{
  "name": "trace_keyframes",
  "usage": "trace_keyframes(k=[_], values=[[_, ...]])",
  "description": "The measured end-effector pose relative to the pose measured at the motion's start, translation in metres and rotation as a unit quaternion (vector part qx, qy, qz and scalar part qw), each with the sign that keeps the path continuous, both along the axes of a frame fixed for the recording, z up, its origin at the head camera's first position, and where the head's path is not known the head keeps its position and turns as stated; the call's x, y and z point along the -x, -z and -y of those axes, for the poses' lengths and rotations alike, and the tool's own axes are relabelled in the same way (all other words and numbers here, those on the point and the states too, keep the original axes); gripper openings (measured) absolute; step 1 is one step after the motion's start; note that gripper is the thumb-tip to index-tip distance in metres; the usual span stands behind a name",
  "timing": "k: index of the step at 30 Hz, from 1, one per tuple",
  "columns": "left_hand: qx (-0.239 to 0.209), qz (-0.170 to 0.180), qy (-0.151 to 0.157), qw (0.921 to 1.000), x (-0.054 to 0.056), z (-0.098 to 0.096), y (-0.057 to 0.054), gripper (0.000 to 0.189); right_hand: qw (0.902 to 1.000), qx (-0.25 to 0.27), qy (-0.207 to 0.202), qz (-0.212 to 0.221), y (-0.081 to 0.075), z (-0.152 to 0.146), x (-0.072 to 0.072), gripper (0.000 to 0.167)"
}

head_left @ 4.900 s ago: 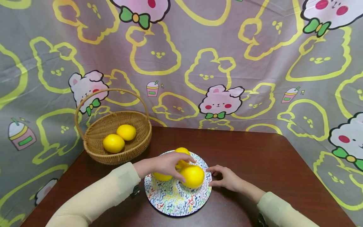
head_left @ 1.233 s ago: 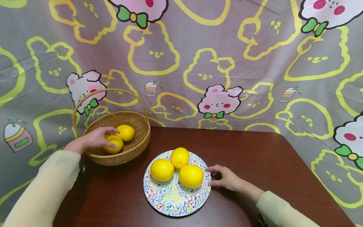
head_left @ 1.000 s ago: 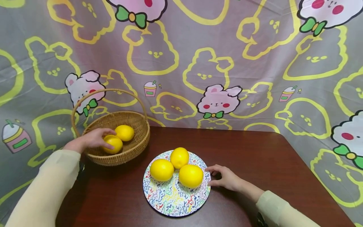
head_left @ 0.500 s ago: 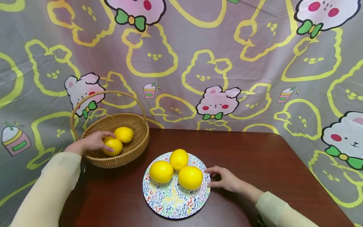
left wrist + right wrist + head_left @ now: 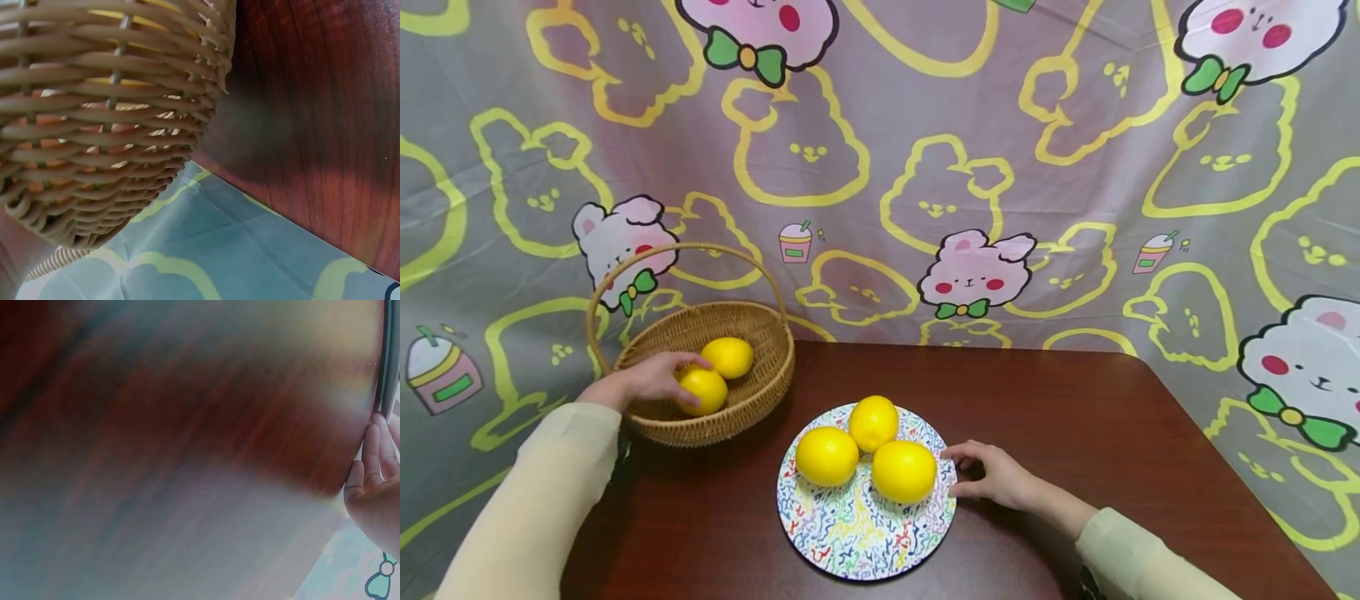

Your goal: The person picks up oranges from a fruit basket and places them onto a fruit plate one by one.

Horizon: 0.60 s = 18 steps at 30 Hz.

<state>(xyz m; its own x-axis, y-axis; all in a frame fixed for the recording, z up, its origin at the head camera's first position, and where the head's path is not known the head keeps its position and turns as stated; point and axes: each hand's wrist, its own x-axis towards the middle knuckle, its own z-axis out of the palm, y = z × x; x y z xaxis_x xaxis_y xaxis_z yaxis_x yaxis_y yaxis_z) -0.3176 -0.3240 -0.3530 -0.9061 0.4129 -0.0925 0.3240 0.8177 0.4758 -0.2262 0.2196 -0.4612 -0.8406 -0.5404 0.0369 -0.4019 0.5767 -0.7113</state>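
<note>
In the head view my left hand (image 5: 655,379) reaches over the near left rim of a wicker basket (image 5: 760,406) and holds a yellow lemon (image 5: 706,392) between thumb and fingers. A second lemon (image 5: 728,357) lies just behind it in the basket. Three more, a left lemon (image 5: 826,456), a back lemon (image 5: 873,423) and a right lemon (image 5: 904,472), sit close together on a round white plate (image 5: 857,542) with coloured squiggles. My right hand (image 5: 996,475) rests at the plate's right edge, fingertips and thumb spread apart along the rim. The left wrist view shows mostly basket weave (image 5: 94,119).
The basket's tall arched handle (image 5: 700,247) rises over the lemons. A dark reddish-brown wooden table (image 5: 1030,400) carries everything. Behind and at both sides hangs a grey cloth (image 5: 865,108) with yellow outlined bears and pink rabbits.
My left hand has left the plate for the basket and closed round the front lemon there, shifting it slightly rightward lately. The right hand stays at the plate's rim.
</note>
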Motion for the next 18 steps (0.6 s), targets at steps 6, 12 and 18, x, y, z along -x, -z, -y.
trace_keyframes(k=[6, 12, 18], values=[[0.001, 0.003, -0.002, 1.0, 0.0, -0.003, 0.004, 0.066, 1.0, 0.0, -0.001, -0.003, 0.0, 0.0, -0.001, 0.05], [0.008, -0.008, 0.016, 0.9998, -0.001, -0.003, 0.007, 0.07, 1.0, 0.002, -0.002, -0.004, 0.0, 0.001, -0.001, 0.05], [0.011, 0.021, 0.034, 0.9991, -0.002, -0.01, 0.012, 0.067, 1.0, 0.001, -0.002, -0.004, 0.0, 0.0, -0.001, 0.05]])
